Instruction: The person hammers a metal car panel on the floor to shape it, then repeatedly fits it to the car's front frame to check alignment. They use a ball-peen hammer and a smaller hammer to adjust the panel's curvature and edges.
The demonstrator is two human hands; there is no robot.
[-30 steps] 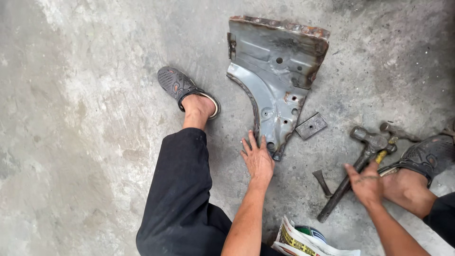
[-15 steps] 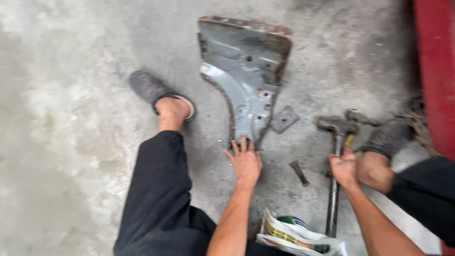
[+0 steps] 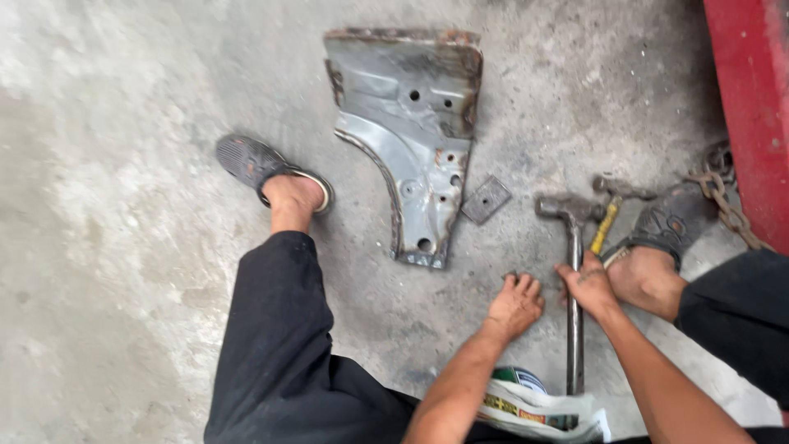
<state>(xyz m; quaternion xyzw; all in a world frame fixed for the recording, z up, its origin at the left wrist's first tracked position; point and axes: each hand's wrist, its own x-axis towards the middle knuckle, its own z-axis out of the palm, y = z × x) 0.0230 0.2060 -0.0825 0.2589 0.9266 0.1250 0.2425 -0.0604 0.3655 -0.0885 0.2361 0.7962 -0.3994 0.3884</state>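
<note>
My right hand (image 3: 587, 284) grips the long metal handle of a hammer (image 3: 573, 329) that lies on the concrete floor, its head (image 3: 565, 207) pointing away from me. My left hand (image 3: 514, 306) rests knuckles-up on the floor just left of the handle. Its fingers are bent over a small dark metal piece (image 3: 510, 275), and whether they hold it is hidden. A rusty-edged grey sheet-metal panel (image 3: 411, 140) with several holes lies beyond the left hand, apart from it.
A small square metal plate (image 3: 486, 200) lies beside the panel. A yellow-handled tool (image 3: 606, 226) and a chain (image 3: 723, 197) lie by my right foot (image 3: 649, 275). A red body (image 3: 749, 107) stands at the right. Newspaper and a green can (image 3: 534, 401) sit near my lap.
My left hand left the panel's lower end and moved right, down to the floor by the hammer. My right hand took hold of the hammer handle. The view shifted right.
</note>
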